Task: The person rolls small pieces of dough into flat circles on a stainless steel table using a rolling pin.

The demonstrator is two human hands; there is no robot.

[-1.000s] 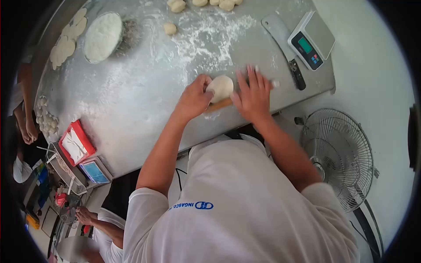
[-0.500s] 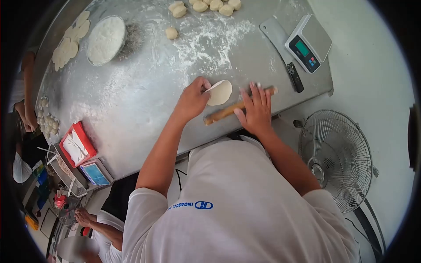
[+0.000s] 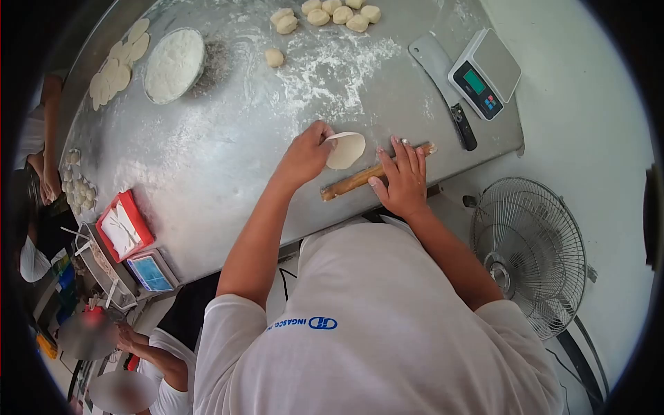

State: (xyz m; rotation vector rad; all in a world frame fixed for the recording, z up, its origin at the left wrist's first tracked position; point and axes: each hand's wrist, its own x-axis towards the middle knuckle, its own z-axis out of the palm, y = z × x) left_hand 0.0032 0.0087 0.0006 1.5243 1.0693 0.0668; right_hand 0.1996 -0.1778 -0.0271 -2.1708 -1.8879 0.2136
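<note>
1. Left hand (image 3: 308,158): back of the hand uppermost, fingers (image 3: 320,128) bent at the knuckles and drawn in toward the thumb in a pinch.
2. Left wrist (image 3: 285,181): behind its fingers, on the side nearer the torso (image 3: 387,318); the bare left forearm (image 3: 256,232) slants back from there.
3. Right hand (image 3: 404,182): palm down, fingers spread and pointing forward, thumb apart from them, extended toward the left hand's side.
4. Right wrist (image 3: 413,210): directly behind its fingers; the right forearm (image 3: 449,249) angles outward and back.
5. Both hands: near each other, apart, fingers not touching.
</note>
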